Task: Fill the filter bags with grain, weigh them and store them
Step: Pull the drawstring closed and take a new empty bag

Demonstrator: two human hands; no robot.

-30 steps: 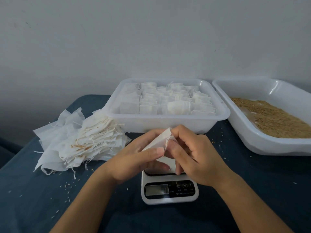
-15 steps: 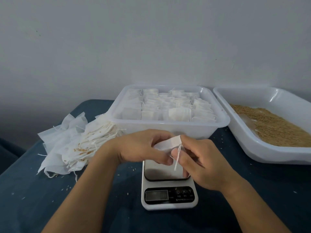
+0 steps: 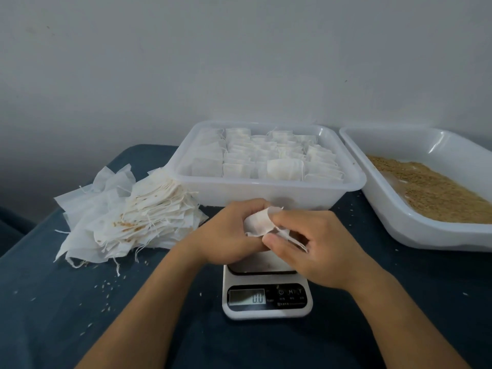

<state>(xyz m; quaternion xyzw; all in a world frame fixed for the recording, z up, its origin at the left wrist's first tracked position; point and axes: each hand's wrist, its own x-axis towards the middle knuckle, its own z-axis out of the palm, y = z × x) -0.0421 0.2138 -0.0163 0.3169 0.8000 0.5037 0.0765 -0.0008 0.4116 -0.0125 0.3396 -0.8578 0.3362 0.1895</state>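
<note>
A small white filter bag [image 3: 259,221] is held between both hands just above the white kitchen scale [image 3: 267,299]. My left hand [image 3: 229,233] grips its left side. My right hand [image 3: 316,249] pinches its right edge and drawstring. The scale's plate is partly hidden by my hands, and its display shows a zero reading. A clear tub [image 3: 266,191] behind holds rows of filled bags. Brown grain [image 3: 431,190] lies in a white tray [image 3: 426,235] at the right. A heap of empty bags [image 3: 127,219] lies at the left.
Everything rests on a dark blue cloth-covered table [image 3: 53,302] against a plain grey wall. Loose grains are scattered on the cloth in front of the heap of empty bags and around the tub.
The hands have turned the bag between them, and the right thumb and fingers have shifted along its edge and string. The view tilted up slightly, so everything sits lower in frame.
</note>
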